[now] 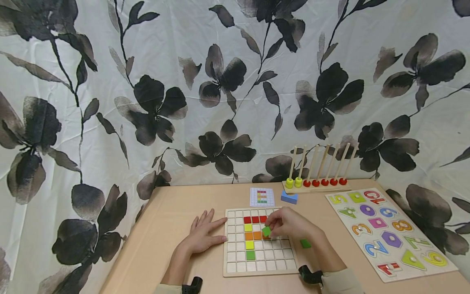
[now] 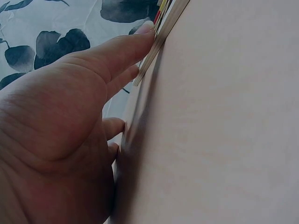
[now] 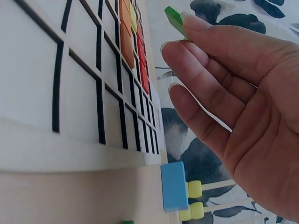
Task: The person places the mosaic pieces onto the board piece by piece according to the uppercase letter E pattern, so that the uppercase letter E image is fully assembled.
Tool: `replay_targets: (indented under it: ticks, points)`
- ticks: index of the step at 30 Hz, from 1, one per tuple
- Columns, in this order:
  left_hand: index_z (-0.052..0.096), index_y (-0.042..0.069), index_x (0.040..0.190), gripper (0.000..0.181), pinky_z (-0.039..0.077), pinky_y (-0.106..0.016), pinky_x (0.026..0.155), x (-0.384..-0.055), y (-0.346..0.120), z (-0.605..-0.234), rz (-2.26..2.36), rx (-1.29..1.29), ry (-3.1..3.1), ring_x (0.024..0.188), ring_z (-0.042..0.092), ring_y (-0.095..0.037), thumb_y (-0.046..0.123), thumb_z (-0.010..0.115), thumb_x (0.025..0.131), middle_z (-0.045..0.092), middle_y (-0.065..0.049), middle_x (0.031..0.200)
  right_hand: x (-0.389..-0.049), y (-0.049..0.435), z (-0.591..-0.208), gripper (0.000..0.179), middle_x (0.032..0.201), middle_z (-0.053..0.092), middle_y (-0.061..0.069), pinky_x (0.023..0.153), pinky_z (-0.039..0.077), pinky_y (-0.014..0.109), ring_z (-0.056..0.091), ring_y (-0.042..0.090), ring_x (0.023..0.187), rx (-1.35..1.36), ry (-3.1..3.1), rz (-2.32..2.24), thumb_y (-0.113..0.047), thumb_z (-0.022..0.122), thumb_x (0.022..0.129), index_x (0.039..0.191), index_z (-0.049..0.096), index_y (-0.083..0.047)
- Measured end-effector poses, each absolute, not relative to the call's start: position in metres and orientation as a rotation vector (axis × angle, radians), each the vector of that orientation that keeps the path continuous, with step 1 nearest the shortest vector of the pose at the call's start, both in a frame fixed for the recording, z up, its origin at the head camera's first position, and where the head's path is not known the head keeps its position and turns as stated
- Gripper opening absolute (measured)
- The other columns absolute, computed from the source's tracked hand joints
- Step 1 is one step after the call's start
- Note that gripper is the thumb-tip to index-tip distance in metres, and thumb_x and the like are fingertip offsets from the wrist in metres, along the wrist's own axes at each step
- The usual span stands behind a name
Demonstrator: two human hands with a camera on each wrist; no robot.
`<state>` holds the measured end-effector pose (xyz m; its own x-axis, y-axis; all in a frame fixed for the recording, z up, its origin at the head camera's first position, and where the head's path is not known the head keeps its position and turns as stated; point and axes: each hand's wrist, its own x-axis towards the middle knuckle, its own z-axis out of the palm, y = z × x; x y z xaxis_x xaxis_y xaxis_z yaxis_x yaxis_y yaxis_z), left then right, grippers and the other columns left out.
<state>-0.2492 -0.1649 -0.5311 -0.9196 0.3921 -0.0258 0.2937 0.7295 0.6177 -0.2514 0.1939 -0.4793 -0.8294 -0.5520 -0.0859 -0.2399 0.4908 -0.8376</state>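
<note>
My right hand (image 1: 291, 222) pinches a small green square tile (image 1: 266, 231) between thumb and fingers, raised above the white grid board (image 1: 235, 269). In the right wrist view the same green tile (image 3: 175, 19) sticks out from the fingertips. On the board lie a row of red tiles (image 1: 255, 219), a yellow tile (image 1: 248, 227), a row of orange tiles (image 1: 253, 236), another yellow tile (image 1: 249, 245) and a green one (image 1: 250, 255). Fingers spread, my left hand (image 1: 203, 234) rests at the board's left edge, thumb and index finger touching its frame.
A loose green tile (image 1: 305, 243) lies right of the board, under my right forearm. Behind the board are a printed pattern card (image 1: 262, 197) and a blue block (image 1: 289, 197). A peg stand (image 1: 319, 185) with beads is at the back; a number puzzle board (image 1: 393, 232) lies far right.
</note>
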Motion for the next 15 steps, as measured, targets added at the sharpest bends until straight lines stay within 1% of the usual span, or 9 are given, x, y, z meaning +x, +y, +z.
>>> replay_targets:
  ticks: [5,9,15]
  points:
    - [0.057,0.031,0.151,0.067,-0.006,-0.065,0.127,-0.249,-0.165,-0.531,0.958,0.551,2.773,0.161,0.002,-0.045,0.055,0.075,0.090,0.014,-0.020,0.174,-0.249,0.186,-0.480,0.020,0.087,0.073,-0.001,0.068,0.057,0.021,0.064,0.014,0.076,-0.713,2.391,-1.229,-0.008,0.087,0.083,0.099,0.077,-0.013]
    - [0.057,0.032,0.151,0.067,-0.006,-0.065,0.127,-0.249,-0.165,-0.531,0.959,0.550,2.774,0.162,0.003,-0.045,0.055,0.075,0.090,0.014,-0.019,0.174,-0.246,0.179,-0.481,0.020,0.085,0.072,-0.003,0.068,0.057,0.020,0.063,0.013,0.075,-0.732,2.390,-1.197,-0.010,0.088,0.083,0.101,0.078,-0.010]
    - [0.056,0.032,0.151,0.068,-0.006,-0.065,0.126,-0.250,-0.165,-0.532,0.950,0.555,2.777,0.162,0.003,-0.045,0.056,0.075,0.090,0.014,-0.020,0.174,-0.244,0.171,-0.482,0.021,0.084,0.071,-0.002,0.066,0.056,0.021,0.063,0.014,0.075,-0.732,2.351,-1.196,-0.010,0.088,0.084,0.102,0.078,-0.007]
